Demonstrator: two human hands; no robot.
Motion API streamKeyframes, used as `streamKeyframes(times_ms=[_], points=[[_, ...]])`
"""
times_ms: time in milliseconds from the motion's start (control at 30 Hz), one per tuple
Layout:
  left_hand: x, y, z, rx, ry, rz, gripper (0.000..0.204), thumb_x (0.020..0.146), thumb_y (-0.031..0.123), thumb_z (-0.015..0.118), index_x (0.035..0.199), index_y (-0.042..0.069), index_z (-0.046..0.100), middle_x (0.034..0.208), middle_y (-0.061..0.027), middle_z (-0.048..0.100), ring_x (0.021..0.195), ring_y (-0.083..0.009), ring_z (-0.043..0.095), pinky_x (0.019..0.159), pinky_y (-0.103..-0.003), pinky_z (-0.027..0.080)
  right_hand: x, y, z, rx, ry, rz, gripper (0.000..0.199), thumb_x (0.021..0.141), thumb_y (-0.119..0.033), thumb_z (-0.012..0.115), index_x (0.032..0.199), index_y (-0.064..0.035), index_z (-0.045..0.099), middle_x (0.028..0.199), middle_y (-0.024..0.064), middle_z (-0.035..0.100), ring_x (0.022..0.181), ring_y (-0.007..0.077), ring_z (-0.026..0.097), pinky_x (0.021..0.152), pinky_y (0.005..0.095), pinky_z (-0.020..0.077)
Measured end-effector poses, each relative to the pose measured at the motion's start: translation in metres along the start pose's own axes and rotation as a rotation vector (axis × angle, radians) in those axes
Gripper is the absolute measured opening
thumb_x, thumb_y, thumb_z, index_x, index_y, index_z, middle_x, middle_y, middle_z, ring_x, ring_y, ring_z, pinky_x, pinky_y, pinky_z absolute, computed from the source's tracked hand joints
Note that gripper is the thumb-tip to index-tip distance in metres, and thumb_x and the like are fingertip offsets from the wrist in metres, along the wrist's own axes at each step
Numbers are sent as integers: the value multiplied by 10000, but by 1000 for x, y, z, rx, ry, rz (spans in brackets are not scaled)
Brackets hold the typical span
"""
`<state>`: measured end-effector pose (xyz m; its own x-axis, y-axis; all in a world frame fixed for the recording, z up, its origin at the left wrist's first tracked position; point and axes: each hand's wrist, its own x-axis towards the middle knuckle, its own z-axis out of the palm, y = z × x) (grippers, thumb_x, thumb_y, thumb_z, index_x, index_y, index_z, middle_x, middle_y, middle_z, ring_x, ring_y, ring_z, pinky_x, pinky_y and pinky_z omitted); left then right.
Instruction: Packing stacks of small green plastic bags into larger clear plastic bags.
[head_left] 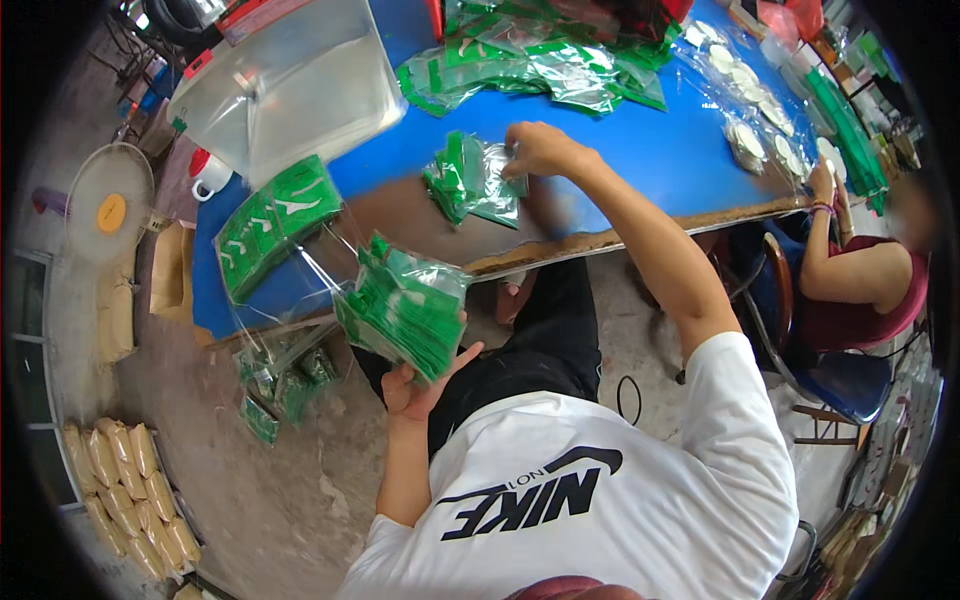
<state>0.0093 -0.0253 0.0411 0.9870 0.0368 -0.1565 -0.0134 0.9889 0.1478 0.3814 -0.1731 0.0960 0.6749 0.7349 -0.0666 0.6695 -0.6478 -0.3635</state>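
Observation:
My left hand [408, 392] holds a thick stack of green packets [405, 315] in see-through plastic, just off the table's near edge. The thumb is along one side and the fingers are mostly hidden under the stack. Over the table, my right hand [548, 152] is closed at the right end of a small pile of green packets [468, 182] with glossy plastic sleeves. Its fingertips pinch the edge of that pile. To the left of the pile lies a long bundle of green packets [278, 222] with white shapes on them, wrapped in see-through film.
The blue table [660, 150] has a worn front edge. A heap of green packets [540, 75] lies at the back, near white round pieces [745, 75]. A plastic bin [290, 100] and a white mug [208, 178] stand at left. A co-worker [860, 280] sits at right.

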Motion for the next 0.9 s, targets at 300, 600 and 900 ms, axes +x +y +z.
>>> streamKeyframes(times_ms=[300, 600, 900], points=[[1, 10, -52, -6, -181, 32, 720, 710, 57, 736, 1394, 44, 514, 1470, -182, 477, 1410, -371, 388, 1176, -579, 265, 0, 12, -10, 28, -50, 46, 667, 641, -479, 861, 1065, 2, 674, 1099, 225, 672, 1006, 373, 642, 881, 423, 506], [36, -16, 29, 64, -310, -12, 822, 745, 137, 779, 1474, 73, 405, 1516, -158, 421, 1425, -372, 364, 1169, -589, 279, -105, -77, 14, 833, 406, -54, 357, 895, -264, 736, 1088, 13, 617, 926, 131, 689, 794, 167, 645, 663, 328, 531], [11, 2, -33, 164, 63, 88, 614, 762, 97, 764, 1336, 76, 546, 1310, -67, 610, 1271, -252, 542, 1129, -438, 382, -51, -43, 28, 214, 549, -154, 276, 870, -94, 630, 1140, -49, 662, 1233, 165, 621, 1180, 314, 571, 927, 412, 493]])
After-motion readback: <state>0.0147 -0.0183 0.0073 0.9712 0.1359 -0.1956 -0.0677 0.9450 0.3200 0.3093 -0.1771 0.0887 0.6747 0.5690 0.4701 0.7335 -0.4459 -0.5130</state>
